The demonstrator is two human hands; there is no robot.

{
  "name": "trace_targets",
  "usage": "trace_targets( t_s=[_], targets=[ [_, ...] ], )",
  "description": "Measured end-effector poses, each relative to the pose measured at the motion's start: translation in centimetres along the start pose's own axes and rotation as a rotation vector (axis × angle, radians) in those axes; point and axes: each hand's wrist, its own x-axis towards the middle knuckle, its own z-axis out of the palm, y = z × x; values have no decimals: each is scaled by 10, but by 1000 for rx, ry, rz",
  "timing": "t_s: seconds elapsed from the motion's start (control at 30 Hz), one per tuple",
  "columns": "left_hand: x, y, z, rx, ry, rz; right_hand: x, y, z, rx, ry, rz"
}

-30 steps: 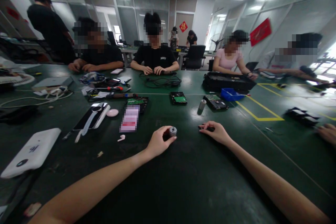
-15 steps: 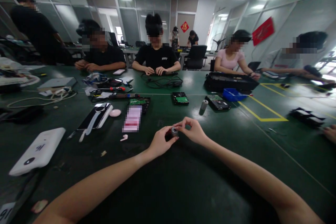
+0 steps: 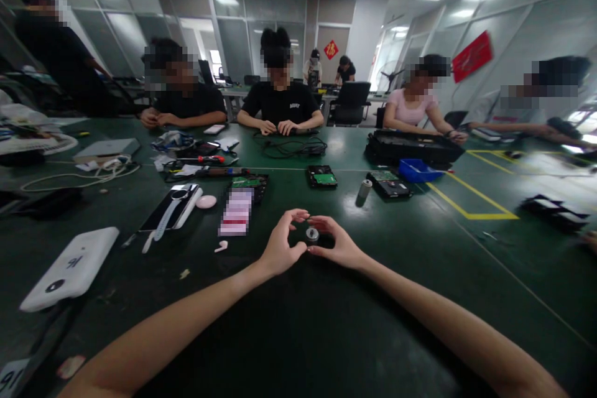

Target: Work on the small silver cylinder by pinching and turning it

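Observation:
A small silver metal cylinder (image 3: 312, 236), with a round top and a darker knob at its centre, stands on the green table between my hands. My left hand (image 3: 283, 247) curves round its left side, thumb and fingers apart. From the right, my right hand (image 3: 339, 244) curves the same way, its fingers also apart. Together they make a loose ring, with fingertips close together behind the cylinder and thumb tips close together in front. Neither hand visibly grips it. A similar taller silver cylinder (image 3: 364, 189) stands farther off to the right.
Beyond my hands lie hard drives (image 3: 321, 176), a black casing (image 3: 414, 148), a blue tray (image 3: 420, 171) and black cables (image 3: 293, 145). To the left are a phone (image 3: 237, 211), an earbud (image 3: 221, 246), a watch (image 3: 178, 195) and a white device (image 3: 71, 267). Several people sit across the table.
My hands were closed on the cylinder with their fingertips. Now the fingers have spread into a ring around it, and the cylinder stands loose between them.

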Motion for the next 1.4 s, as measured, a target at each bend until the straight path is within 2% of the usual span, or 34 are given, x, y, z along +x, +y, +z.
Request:
trace_targets(
  t_s=[0.07, 0.23, 0.63, 0.8, 1.13, 1.4],
  targets=[
    [3, 6, -4, 7, -41, 33, -3, 3, 1, -33, -58, 45],
    [10, 7, -7, 27, -98, 12, -5, 3, 4, -96, -66, 76],
    [25, 7, -10, 105, -72, -9, -5, 3, 4, -52, -66, 107],
    [27, 6, -7, 117, -111, 68, -6, 5, 5, -96, -56, 83],
    [27, 2, -3, 180, -50, 29, -6, 5, 5, -104, -46, 78],
    [19, -1, 6, 273, 29, 87, -6, 0, 5, -106, -51, 78]
  ],
)
